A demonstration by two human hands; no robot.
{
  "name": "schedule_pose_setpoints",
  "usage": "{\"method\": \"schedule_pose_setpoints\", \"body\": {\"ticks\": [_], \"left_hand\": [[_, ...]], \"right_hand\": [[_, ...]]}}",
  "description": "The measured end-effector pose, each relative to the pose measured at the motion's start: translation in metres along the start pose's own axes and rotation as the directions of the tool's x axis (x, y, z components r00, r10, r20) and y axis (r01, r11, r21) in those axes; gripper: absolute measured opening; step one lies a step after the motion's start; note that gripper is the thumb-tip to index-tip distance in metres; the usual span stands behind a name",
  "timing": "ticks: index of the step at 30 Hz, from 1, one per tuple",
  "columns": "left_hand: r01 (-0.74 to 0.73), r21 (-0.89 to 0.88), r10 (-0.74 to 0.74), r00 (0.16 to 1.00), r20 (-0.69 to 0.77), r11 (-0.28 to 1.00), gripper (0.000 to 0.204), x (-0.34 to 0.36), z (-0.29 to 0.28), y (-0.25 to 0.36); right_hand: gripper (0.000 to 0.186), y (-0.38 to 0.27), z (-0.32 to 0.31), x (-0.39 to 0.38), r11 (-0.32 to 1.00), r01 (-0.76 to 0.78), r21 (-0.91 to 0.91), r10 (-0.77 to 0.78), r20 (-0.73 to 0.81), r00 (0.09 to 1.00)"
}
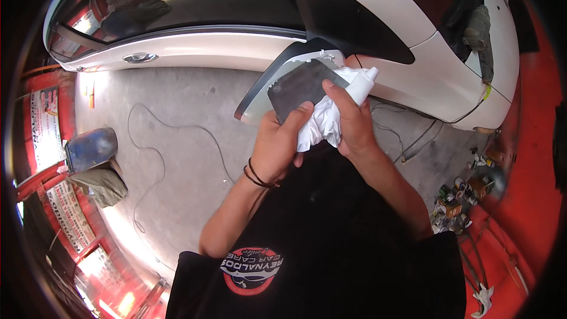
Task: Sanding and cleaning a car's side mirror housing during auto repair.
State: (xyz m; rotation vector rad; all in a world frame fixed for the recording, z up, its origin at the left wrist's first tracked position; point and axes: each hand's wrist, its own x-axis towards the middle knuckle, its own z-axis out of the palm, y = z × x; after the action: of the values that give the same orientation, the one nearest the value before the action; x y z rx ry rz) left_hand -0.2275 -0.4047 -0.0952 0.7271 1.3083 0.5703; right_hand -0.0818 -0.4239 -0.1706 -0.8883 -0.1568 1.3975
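Note:
My left hand [277, 145] is closed on the lower edge of a dark grey rectangular sheet [302, 84] that looks like sandpaper, its thumb pressed on the face. In my right hand [356, 127] is a bunched white cloth [323, 119], with the thumb reaching the sheet's right side. Both hands are in front of the car's side mirror [255, 97]. The mirror housing has a dark rim and a pale, patchy surface, partly hidden by the sheet. Whether the sheet touches the housing, I cannot tell.
A white car [201, 50] runs across the far side. A thin cable [163, 159] snakes over the concrete floor [183, 94]. At left stands a blue drum [93, 149] beside a draped cloth [106, 187]. Several cans and boxes [458, 204] lie at right by a red wall [534, 201].

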Motion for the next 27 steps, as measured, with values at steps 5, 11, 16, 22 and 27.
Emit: {"method": "schedule_pose_setpoints", "body": {"ticks": [5, 11, 16, 22, 27], "left_hand": [[0.056, 0.051, -0.054, 0.998, -0.037, 0.997, 0.037, -0.004, 0.000, 0.004], [0.061, 0.047, -0.058, 0.997, -0.058, 0.997, 0.038, -0.002, 0.001, 0.009], [-0.012, 0.009, 0.012, 0.999, -0.031, 1.000, 0.037, -0.002, 0.001, 0.013], [0.089, -0.083, -0.085, 0.995, 0.055, 0.993, 0.033, -0.001, 0.000, 0.016], [0.161, -0.112, -0.160, 0.987, 0.020, 0.980, 0.035, -0.002, 0.001, 0.012]], "right_hand": [[0.029, -0.001, 0.005, 0.002, 1.000, -0.005, -0.024, 0.005, 0.001, 1.000], [0.032, -0.004, 0.014, 0.004, 0.999, -0.032, -0.024, 0.031, -0.068, 0.997], [0.040, -0.008, 0.018, 0.006, 0.998, 0.049, -0.051, -0.048, 0.014, 0.999], [0.051, -0.014, 0.021, 0.006, 0.986, 0.020, -0.163, -0.028, -0.050, 0.998], [0.041, -0.018, 0.024, 0.004, 0.985, -0.121, -0.122, 0.109, -0.100, 0.989]]}}
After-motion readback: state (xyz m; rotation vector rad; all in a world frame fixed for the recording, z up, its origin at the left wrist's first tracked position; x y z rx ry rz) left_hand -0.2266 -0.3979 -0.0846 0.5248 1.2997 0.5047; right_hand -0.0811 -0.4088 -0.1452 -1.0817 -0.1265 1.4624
